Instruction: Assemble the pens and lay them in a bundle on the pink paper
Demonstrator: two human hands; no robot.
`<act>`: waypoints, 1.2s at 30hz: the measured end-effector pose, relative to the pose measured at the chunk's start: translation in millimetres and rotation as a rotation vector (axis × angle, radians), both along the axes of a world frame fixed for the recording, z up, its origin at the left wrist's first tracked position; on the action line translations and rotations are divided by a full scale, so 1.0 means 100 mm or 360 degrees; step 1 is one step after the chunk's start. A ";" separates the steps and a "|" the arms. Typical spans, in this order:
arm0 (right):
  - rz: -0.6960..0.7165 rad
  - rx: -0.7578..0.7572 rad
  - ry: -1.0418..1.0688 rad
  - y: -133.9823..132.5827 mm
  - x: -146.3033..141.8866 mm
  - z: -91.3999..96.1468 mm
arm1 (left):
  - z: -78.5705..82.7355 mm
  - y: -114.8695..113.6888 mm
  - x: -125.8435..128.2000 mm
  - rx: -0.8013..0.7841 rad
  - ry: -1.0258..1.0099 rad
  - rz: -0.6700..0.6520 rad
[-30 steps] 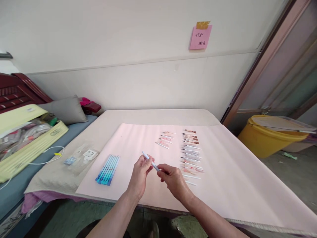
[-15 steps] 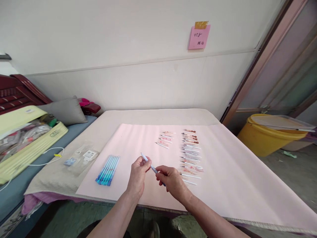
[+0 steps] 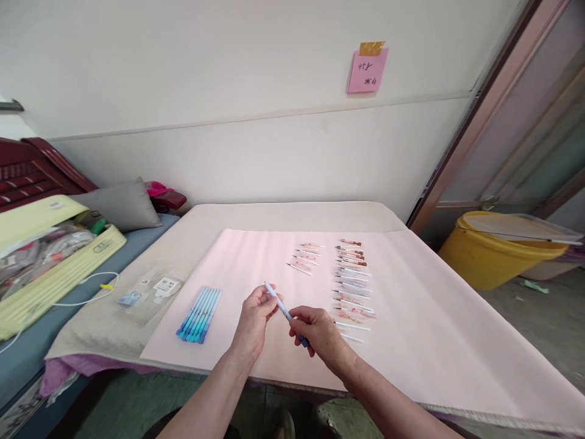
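Between my two hands, above the pink sheet (image 3: 256,256), is a pale blue pen (image 3: 282,308) with a dark blue end. My left hand (image 3: 256,314) pinches it near its tip, which points up and away to the left. My right hand (image 3: 317,332) is closed round its lower, dark end. To the left lies a row of several blue pens (image 3: 200,314), side by side. On the right, a column of several pen refills and clear printed barrels (image 3: 351,292) runs front to back. A smaller group of refills and barrels (image 3: 305,258) lies beyond my hands.
Left of the sheet lies a clear plastic bag (image 3: 153,296) with labels. Farther left are a yellow box (image 3: 59,280) of packets, a white cord (image 3: 91,297) and a grey pillow (image 3: 121,207). A yellow bucket (image 3: 484,256) stands right of the table. A pink note (image 3: 367,72) hangs on the wall.
The pen has turned slightly and shifted right in my hands, and more of its dark blue end shows. My left fingers have slid a little along it. The laid-out pieces have not moved.
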State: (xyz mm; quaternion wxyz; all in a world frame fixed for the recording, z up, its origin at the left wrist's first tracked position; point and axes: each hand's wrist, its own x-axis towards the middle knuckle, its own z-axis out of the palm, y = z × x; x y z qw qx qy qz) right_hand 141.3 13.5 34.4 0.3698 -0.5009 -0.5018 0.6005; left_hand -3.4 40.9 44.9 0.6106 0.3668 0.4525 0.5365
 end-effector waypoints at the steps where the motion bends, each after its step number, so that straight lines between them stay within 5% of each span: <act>1: -0.0007 0.0012 -0.0016 0.00 0.00 0.00 | 0.00 0.00 0.00 0.0006 0.0042 0.0025; 24: -0.0012 0.0055 -0.0085 0.00 0.01 -0.01 | -0.03 0.01 -0.01 0.0045 0.0145 0.0047; 31: -0.0013 -0.0206 0.0338 -0.01 0.02 0.03 | -0.03 0.02 0.00 0.0007 -0.0037 -0.0015; 36: -0.0057 -0.0107 0.0239 -0.01 0.01 0.03 | -0.05 0.02 0.00 0.0043 0.0121 0.0066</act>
